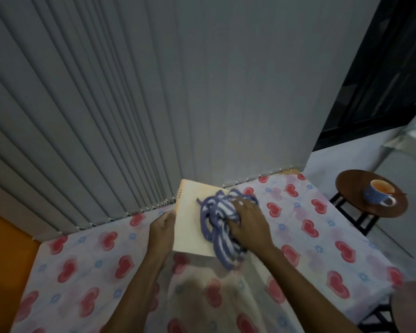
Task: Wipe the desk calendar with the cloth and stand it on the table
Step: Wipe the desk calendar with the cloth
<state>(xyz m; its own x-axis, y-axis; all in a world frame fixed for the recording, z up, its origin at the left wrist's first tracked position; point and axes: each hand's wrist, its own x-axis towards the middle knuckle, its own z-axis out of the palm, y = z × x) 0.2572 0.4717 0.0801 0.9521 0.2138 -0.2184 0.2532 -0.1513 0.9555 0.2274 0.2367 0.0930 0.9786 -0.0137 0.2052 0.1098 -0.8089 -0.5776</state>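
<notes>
The left hand (162,228) pinches the nine o'clock edge of the cream, spiral-bound desk calendar (190,222). The right hand (246,222), at three o'clock, presses a bunched blue-and-white striped cloth (216,217) onto its face. The calendar is held tilted over the heart-printed desk (322,224), its long axis running six to twelve o'clock, spiral at eleven. The left hand seems better placed to stand it up.

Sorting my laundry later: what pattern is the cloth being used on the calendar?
Blue and white stripes on the cloth, seen in the head view.
</notes>
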